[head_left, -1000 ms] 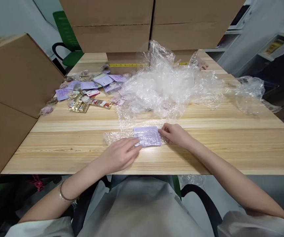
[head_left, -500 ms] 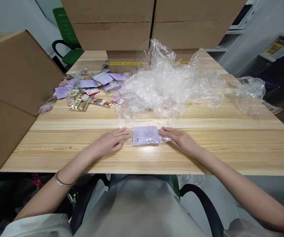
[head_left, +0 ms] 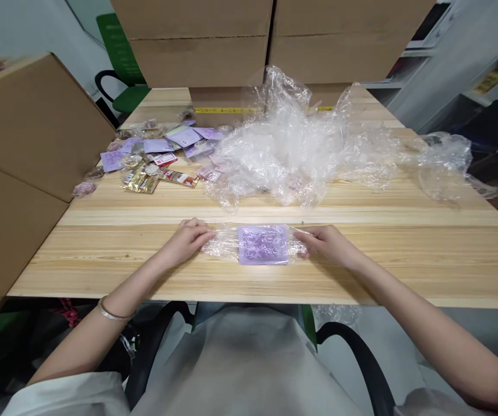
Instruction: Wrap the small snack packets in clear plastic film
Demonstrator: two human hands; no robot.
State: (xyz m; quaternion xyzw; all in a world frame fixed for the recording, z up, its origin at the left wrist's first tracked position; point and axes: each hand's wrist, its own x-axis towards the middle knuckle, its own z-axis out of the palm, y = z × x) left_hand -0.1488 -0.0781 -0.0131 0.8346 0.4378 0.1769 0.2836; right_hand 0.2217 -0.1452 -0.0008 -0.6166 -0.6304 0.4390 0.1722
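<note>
A flat purple packet lies near the table's front edge, wrapped in clear plastic film that sticks out on both sides. My left hand pinches the film's left end. At the other end, my right hand has its fingers closed on the film. The film is drawn out fairly straight between the two hands, with the packet in its middle. A patterned face of the packet shows through the plastic.
Crumpled clear film is heaped behind the packet and spreads right. Purple packets and gold sachets lie at the back left. Cardboard boxes stand at the left and the back. A green chair is beyond.
The packet has been turned over: its barcoded face was up before, the patterned face is up now. Both hands lay flat and have closed on the film's ends.
</note>
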